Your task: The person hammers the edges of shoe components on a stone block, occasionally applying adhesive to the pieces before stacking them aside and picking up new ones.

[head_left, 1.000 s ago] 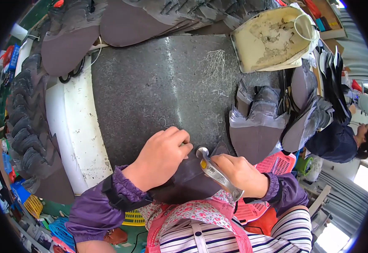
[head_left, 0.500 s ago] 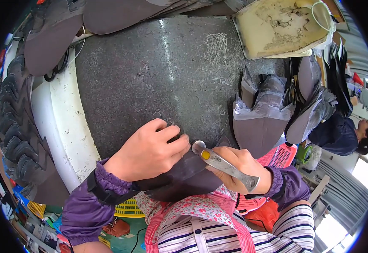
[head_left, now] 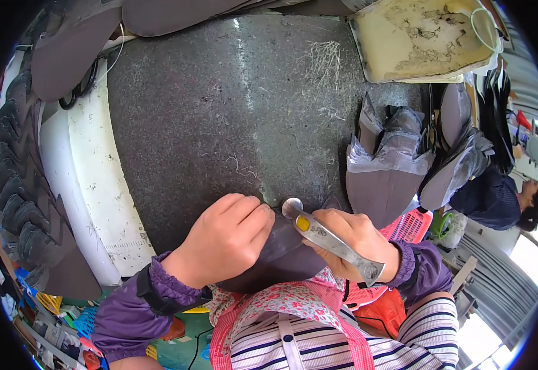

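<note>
A dark brown leather-like piece (head_left: 281,258) lies over the near edge of the work board, partly on my lap. At its upper left edge my left hand (head_left: 232,231) is closed, fingertips pinching the rim. My right hand (head_left: 355,237) is wrapped round a small metal hammer (head_left: 337,243), with a round shiny face and a yellow spot near the head. The hammer head sits just right of my left fingertips, over the upper edge of the piece. My right fingertips are partly hidden behind the hammer.
Under my hands is a dark, scuffed board (head_left: 189,123) with loose threads. Stacked shoe-upper pieces (head_left: 386,185) lie to the right; overlapping dark pieces (head_left: 19,197) line the left. A stained cream tray (head_left: 368,61) stands far right. Beyond the right side is another person (head_left: 488,197).
My left hand has shifted slightly right and down, its fingers drawn closer together. The hammer has moved slightly right, and the whole view has shifted a little.
</note>
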Available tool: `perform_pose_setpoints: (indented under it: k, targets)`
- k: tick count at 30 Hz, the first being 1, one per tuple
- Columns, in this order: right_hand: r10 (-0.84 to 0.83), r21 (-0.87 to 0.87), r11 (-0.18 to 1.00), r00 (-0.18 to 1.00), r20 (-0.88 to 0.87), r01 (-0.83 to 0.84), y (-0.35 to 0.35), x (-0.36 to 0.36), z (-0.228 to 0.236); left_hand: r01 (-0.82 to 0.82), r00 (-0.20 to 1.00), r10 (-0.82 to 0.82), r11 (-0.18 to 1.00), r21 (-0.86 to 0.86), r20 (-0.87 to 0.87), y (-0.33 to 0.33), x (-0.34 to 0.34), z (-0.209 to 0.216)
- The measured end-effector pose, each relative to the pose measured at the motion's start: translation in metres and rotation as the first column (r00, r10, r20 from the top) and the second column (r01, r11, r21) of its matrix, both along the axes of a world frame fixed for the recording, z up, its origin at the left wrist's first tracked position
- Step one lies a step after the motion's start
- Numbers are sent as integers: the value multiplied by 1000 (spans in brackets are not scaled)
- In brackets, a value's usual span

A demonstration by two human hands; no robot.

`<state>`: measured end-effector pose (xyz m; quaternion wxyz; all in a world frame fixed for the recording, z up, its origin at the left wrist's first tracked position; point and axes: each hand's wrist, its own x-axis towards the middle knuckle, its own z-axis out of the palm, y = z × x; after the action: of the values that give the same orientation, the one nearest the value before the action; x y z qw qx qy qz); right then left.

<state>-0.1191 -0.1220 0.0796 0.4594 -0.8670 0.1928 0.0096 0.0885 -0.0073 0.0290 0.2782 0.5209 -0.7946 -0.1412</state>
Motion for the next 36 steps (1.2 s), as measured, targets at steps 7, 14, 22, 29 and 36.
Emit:
perform_pose_setpoints:
  k: [7,14,22,29,36]
  targets:
    - [46,-52,998,999,0,-46,3,5,-1,-81,995,84,995,58,-50,6,-4,4]
    - [99,-61,993,995,-24,-101,-1,3,-2,-209,974,214,976,66,-79,19,-13,3]
    - [199,-63,976,973,-114,-207,-2,16,11,-333,921,360,926,178,-148,31,-15,1]
    - [217,-67,971,965,-149,-229,-2,19,13,-302,931,326,941,153,-163,41,-13,5]
    - [282,-54,956,954,-104,-289,2,29,12,-370,924,378,921,124,-50,48,-22,6]
